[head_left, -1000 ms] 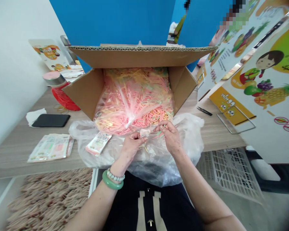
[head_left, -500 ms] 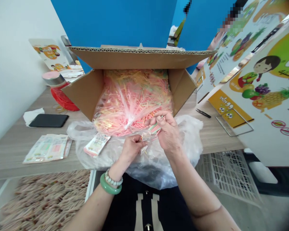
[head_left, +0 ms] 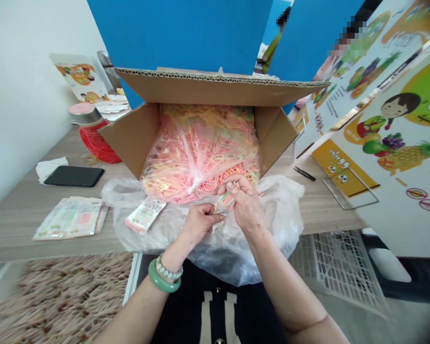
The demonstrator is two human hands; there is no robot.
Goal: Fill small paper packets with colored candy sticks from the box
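Between finger and thumb, my left hand [head_left: 199, 220] pinches a small clear printed packet [head_left: 222, 206]. My right hand [head_left: 245, 200] is closed on a bunch of thin striped sticks [head_left: 228, 197], whose lower ends meet the packet's opening. Behind both hands, an open cardboard box [head_left: 215, 91] lies with its mouth toward me. A knotted clear bag [head_left: 197, 157] full of pink and yellow sticks fills it. Under my hands a crumpled plastic sheet [head_left: 279, 210] covers the table edge. One filled packet [head_left: 145, 214] rests on it to the left.
On the table [head_left: 7, 224] at the left are flat printed packets [head_left: 69, 218], a black phone [head_left: 74, 176] and a red jar [head_left: 96, 138]. Tweezers [head_left: 304, 173] lie at the right, near large printed cartons [head_left: 397, 157]. A white crate [head_left: 344, 267] stands below.
My right hand has brought the sticks down and left to the packet, and their ends now overlap its opening. The view has shifted slightly.
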